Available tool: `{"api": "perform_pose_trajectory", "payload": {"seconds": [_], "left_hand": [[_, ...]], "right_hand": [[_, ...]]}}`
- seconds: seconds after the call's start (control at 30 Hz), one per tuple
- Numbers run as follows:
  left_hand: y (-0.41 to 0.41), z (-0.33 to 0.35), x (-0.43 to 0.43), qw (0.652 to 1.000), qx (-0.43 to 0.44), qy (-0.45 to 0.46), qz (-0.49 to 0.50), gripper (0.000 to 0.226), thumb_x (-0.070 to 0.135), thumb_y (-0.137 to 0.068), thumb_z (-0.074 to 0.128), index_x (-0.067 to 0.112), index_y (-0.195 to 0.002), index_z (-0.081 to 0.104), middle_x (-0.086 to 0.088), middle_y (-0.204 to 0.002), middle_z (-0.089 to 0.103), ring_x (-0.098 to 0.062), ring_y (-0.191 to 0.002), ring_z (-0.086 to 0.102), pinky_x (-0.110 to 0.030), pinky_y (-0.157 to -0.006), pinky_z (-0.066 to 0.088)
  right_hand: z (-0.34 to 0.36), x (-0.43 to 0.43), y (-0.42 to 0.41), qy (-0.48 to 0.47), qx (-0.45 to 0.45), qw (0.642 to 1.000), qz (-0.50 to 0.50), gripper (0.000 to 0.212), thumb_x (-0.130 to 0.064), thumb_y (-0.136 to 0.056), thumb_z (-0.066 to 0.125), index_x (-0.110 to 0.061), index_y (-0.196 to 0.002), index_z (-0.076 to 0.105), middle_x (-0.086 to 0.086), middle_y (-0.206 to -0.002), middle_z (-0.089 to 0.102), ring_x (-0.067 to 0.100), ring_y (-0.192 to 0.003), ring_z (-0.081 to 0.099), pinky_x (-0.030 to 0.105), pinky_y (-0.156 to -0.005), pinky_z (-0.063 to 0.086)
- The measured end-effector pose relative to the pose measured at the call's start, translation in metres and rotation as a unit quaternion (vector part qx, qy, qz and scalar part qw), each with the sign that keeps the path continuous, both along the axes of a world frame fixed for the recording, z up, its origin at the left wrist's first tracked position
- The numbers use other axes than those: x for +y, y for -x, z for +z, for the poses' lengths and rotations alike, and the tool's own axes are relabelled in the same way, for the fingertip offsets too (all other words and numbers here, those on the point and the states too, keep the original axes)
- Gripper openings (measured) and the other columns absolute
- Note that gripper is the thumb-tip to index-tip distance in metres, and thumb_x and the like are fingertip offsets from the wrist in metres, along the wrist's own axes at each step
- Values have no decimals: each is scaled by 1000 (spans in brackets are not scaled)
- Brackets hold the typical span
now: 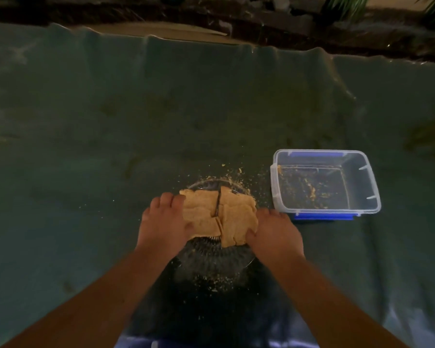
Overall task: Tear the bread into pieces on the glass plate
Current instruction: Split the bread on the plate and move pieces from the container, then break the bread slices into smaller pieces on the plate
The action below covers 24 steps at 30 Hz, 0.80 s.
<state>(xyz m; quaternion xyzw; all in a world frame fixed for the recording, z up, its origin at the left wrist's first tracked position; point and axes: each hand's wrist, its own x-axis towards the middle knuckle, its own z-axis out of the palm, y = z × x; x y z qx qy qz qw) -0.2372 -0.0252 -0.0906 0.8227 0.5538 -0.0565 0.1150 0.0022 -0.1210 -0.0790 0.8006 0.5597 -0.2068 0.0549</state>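
Seen from the head camera, a flat, thin sheet of tan bread (220, 217) with a dry, slightly rough surface and ragged edges is held above a round glass plate (211, 257). A dark split runs from its far edge down toward its middle, so it reads as two lobes joined or overlapping near the lower part. The left hand (161, 222) grips the left lobe, its fingers (167, 200) curled over the left edge and the thumb pressed on top. The right hand (274, 232) grips the right lobe at its near right corner, thumb on the surface and the other fingers closed beneath, mostly hidden. Both forearms are bare and reach in from the near edge.

The plate is transparent with a ribbed, radiating pattern toward its rim; its near half shows below the bread, dark and glinting. Pale crumbs (226, 172) are scattered on the far side of the plate and more lie near its near rim.

Everything rests on a dull green cloth (111, 121) with soft wrinkles and a wavy far edge. Just right of the plate stands a clear, rectangular plastic container (362, 207) with rounded corners and blue clips; crumbs and smears coat its floor. Beyond the cloth the ground is dark and blurred.
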Motion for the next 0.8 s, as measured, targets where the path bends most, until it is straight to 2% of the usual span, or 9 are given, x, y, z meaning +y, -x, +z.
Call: {"api": "perform_pose_trajectory", "payload": {"seconds": [0.1, 0.27, 0.37, 0.43, 0.5, 0.6, 0.67, 0.73, 0.8], "left_hand": [[-9, -2, 6, 996, 36, 25, -79, 74, 64, -84, 66, 21, -142, 50, -8, -139, 50, -30, -124, 45, -49, -99, 49], [-24, -2, 13, 987, 81, 33, -131, 73, 67, -81, 69, 21, -136, 57, -6, -139, 50, -29, -126, 41, -49, -103, 44], [-29, 1, 18, 985, 77, 35, -149, 57, 59, -84, 71, 21, -125, 61, -5, -129, 58, -28, -122, 49, -49, -100, 45], [-28, 2, 21, 988, 13, 74, -136, 38, 49, -90, 71, 23, -116, 64, -2, -113, 65, -24, -107, 58, -41, -84, 48], [-23, 3, 24, 982, -60, 154, -87, 28, 42, -92, 71, 26, -113, 64, 2, -102, 68, -17, -90, 60, -34, -70, 45], [-13, 2, 26, 959, -77, 269, -53, 31, 42, -88, 78, 28, -113, 64, 13, -93, 60, -7, -83, 57, -31, -63, 42], [-10, -4, 22, 948, -60, 307, -63, 32, 43, -87, 79, 28, -112, 64, 13, -93, 60, -5, -82, 56, -30, -61, 40], [-8, -9, 16, 948, -24, 307, -79, 30, 44, -88, 77, 29, -111, 65, 10, -93, 63, -8, -81, 58, -29, -59, 39], [-6, -11, 9, 961, 19, 250, -115, 32, 51, -86, 71, 31, -111, 63, 11, -89, 60, -11, -77, 56, -30, -57, 39]], "right_hand": [[1, 12, 6, -69, -10, 995, 67, 57, -51, -92, 64, -21, -138, 50, 9, -133, 58, 28, -120, 53, 45, -97, 50], [-2, 38, 14, 13, -40, 983, 180, 67, -56, -90, 64, -22, -146, 48, 12, -143, 51, 33, -129, 45, 50, -105, 43], [-2, 47, 12, 18, -56, 980, 190, 63, -57, -91, 62, -17, -139, 53, 14, -138, 53, 34, -126, 46, 50, -104, 43], [-1, 52, 9, 9, 5, 983, 185, 48, -49, -94, 64, -19, -131, 57, 10, -127, 61, 30, -117, 54, 46, -98, 48], [1, 54, 4, 30, 107, 984, 136, 27, -33, -95, 67, -25, -119, 59, 2, -110, 66, 22, -101, 61, 37, -81, 53], [3, 52, -5, 72, 224, 970, 60, 27, -22, -88, 76, -34, -106, 59, -9, -99, 62, 9, -83, 61, 23, -59, 44], [5, 44, -5, 107, 273, 955, 42, 28, -22, -87, 78, -34, -105, 60, -9, -105, 64, 10, -88, 64, 27, -63, 53], [1, 32, -1, 120, 240, 961, 74, 26, -24, -89, 74, -30, -111, 60, -4, -108, 67, 16, -94, 64, 36, -75, 58], [-4, 20, 4, 78, 114, 977, 161, 22, -31, -93, 65, -26, -113, 58, 0, -104, 67, 19, -94, 59, 37, -75, 52]]}}
